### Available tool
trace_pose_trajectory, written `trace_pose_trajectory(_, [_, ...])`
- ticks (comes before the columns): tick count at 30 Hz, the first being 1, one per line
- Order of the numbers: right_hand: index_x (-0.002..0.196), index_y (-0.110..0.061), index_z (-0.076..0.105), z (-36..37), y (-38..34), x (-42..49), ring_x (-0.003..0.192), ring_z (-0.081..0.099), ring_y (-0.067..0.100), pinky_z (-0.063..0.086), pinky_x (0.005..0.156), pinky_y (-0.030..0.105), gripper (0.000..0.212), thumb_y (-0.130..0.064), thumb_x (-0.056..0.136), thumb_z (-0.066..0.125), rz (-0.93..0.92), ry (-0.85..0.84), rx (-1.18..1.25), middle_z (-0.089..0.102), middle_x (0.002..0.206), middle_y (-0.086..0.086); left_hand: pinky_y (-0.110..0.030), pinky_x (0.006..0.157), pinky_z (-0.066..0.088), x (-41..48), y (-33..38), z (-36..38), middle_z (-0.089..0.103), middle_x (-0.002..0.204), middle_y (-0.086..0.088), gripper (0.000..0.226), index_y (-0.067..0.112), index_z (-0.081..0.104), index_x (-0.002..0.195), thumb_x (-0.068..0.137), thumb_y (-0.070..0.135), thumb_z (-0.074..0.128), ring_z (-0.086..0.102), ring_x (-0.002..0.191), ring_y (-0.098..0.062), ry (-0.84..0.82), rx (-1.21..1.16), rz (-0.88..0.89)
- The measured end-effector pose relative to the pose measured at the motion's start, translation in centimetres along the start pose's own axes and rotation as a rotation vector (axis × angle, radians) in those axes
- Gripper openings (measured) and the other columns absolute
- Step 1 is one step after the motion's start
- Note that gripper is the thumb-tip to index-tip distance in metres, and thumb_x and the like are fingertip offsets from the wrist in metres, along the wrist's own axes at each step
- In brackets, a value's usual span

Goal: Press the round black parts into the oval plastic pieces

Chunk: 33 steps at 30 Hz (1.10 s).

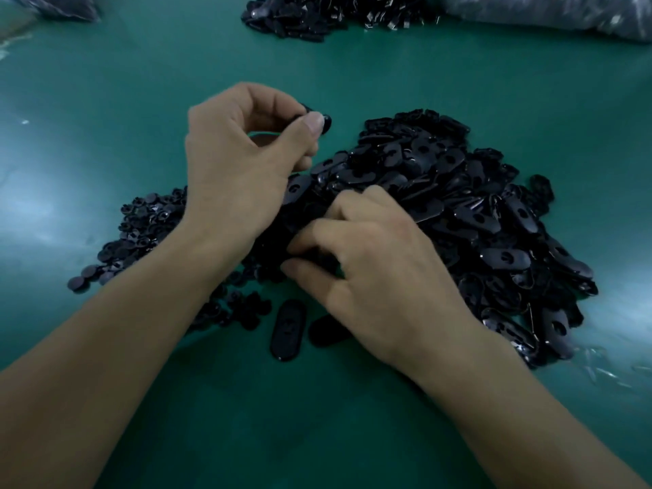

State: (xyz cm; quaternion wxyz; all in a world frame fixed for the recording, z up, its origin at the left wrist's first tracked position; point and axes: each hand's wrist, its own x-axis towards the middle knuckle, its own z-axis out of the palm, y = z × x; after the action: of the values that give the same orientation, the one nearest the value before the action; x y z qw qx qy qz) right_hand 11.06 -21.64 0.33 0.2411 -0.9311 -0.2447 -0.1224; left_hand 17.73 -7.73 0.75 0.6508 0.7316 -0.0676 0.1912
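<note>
Left hand [240, 160] is up off the green surface [352, 435], thumb and fingertips pinching a small black part [326, 122]. Only its rounded edge peeks out past the thumbnail, so I cannot tell whether it is a round one or an oval. Right hand [381, 262] is lower and nearer the body, fingers curled down into the seam where the two heaps meet; whether it has hold of anything there is hidden. The pinched part sits up and to the left of the right hand, well apart from it, so the two hands have to come together before any pressing, I reckon. The heap of oval plastic pieces [465, 213] spreads away to the right of the right hand, far too many to count. The heap of round black parts [148, 234] lies under and left of the left forearm, also uncountable. Two ovals lie loose on the near side: one oval piece [287, 330] just left of the right wrist, long axis pointing away from the body, and a second oval [326, 333] half tucked under that wrist. A third heap [335, 15] waits far beyond both hands.
</note>
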Motion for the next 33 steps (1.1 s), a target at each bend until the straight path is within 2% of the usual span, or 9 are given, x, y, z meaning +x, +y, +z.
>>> trace_pose_trajectory(5, [0.108, -0.029, 0.075, 0.2, -0.7, 0.8, 0.095, 0.041, 0.018, 0.042, 0.086, 0.036, 0.027, -0.048, 0.093, 0.062, -0.004, -0.152, -0.100, 0.048, 0.093, -0.005, -0.024, 0.062, 0.057, 0.0, 0.2, -0.1, 0.070, 0.069, 0.003, 0.015, 0.017, 0.061, 0.086, 0.089, 0.016, 0.075, 0.071, 0.064, -0.015, 0.024, -0.052, -0.032])
trace_pose_trajectory(8, [0.110, -0.030, 0.075, 0.2, -0.8, 0.9, 0.095, 0.038, 0.016, 0.042, 0.087, 0.036, 0.024, -0.043, 0.095, 0.061, 0.010, -0.161, -0.108, 0.043, 0.092, -0.007, -0.020, 0.060, 0.054, 0.1, 0.1, 0.0, 0.072, 0.070, 0.006, 0.013, 0.022, 0.063, 0.090, 0.088, 0.020, 0.076, 0.070, 0.065, -0.010, 0.021, 0.018, -0.035])
trace_pose_trajectory(14, [0.112, -0.030, 0.074, 0.3, -1.0, 0.9, 0.097, 0.039, 0.016, 0.040, 0.090, 0.034, 0.028, -0.047, 0.095, 0.060, 0.021, -0.195, -0.134, 0.052, 0.099, -0.005, -0.021, 0.066, 0.055, 0.2, -0.2, 0.0, 0.073, 0.070, 0.007, 0.008, 0.024, 0.069, 0.089, 0.088, 0.019, 0.076, 0.071, 0.070, -0.011, 0.010, 0.048, -0.046])
trace_pose_trajectory(20, [0.098, -0.027, 0.071, 0.9, -1.3, 0.8, 0.086, 0.033, 0.014, 0.026, 0.074, 0.025, 0.007, -0.027, 0.091, 0.070, -0.032, -0.163, -0.306, 0.050, 0.091, -0.005, -0.024, 0.067, 0.055, 0.2, -0.3, 0.0, 0.073, 0.071, 0.005, 0.011, 0.023, 0.070, 0.088, 0.085, 0.016, 0.077, 0.072, 0.071, -0.015, -0.004, 0.047, -0.051])
trace_pose_trajectory(22, [0.097, -0.026, 0.069, 1.1, -1.0, 0.6, 0.086, 0.037, 0.015, 0.027, 0.074, 0.024, 0.014, -0.021, 0.086, 0.075, -0.013, -0.153, -0.359, 0.047, 0.089, -0.005, -0.024, 0.067, 0.055, 0.2, -0.4, 0.0, 0.074, 0.072, 0.004, 0.011, 0.023, 0.070, 0.088, 0.084, 0.016, 0.077, 0.073, 0.072, -0.016, 0.002, 0.043, -0.061])
trace_pose_trajectory(25, [0.097, -0.018, 0.063, 0.9, -0.9, 0.6, 0.085, 0.047, 0.018, 0.042, 0.078, 0.028, 0.005, -0.017, 0.094, 0.067, -0.008, -0.086, -0.265, 0.051, 0.090, -0.002, -0.025, 0.066, 0.056, 0.2, -0.4, 0.0, 0.074, 0.072, 0.004, 0.011, 0.022, 0.070, 0.088, 0.084, 0.016, 0.078, 0.073, 0.071, -0.015, 0.007, 0.043, -0.067])
trace_pose_trajectory(28, [0.093, -0.014, 0.059, 0.2, -0.4, 0.5, 0.080, 0.053, 0.019, 0.042, 0.073, 0.032, 0.013, -0.020, 0.102, 0.053, 0.085, 0.095, -0.008, 0.059, 0.088, -0.001, -0.025, 0.067, 0.056, 0.0, -0.3, 0.0, 0.075, 0.070, 0.001, 0.010, 0.018, 0.070, 0.089, 0.083, 0.014, 0.077, 0.073, 0.069, -0.016, -0.027, 0.013, -0.088])
trace_pose_trajectory(30, [0.096, -0.016, 0.061, -0.6, 0.4, 0.4, 0.078, 0.056, 0.013, 0.042, 0.071, 0.028, 0.011, -0.020, 0.102, 0.053, 0.170, 0.219, 0.087, 0.061, 0.088, -0.005, -0.025, 0.066, 0.056, -0.1, -0.2, 0.1, 0.075, 0.070, 0.001, 0.011, 0.017, 0.070, 0.090, 0.083, 0.013, 0.077, 0.073, 0.069, -0.018, -0.061, 0.003, -0.098])
trace_pose_trajectory(33, [0.116, -0.019, 0.068, -1.8, 1.9, 0.0, 0.087, 0.059, 0.002, 0.043, 0.080, 0.011, 0.020, -0.019, 0.102, 0.054, 0.275, 0.313, 0.135, 0.064, 0.097, -0.012, -0.023, 0.066, 0.056, -0.3, -0.1, 0.3, 0.075, 0.072, 0.001, 0.012, 0.018, 0.070, 0.090, 0.082, 0.012, 0.077, 0.074, 0.072, -0.017, -0.119, -0.001, -0.103])
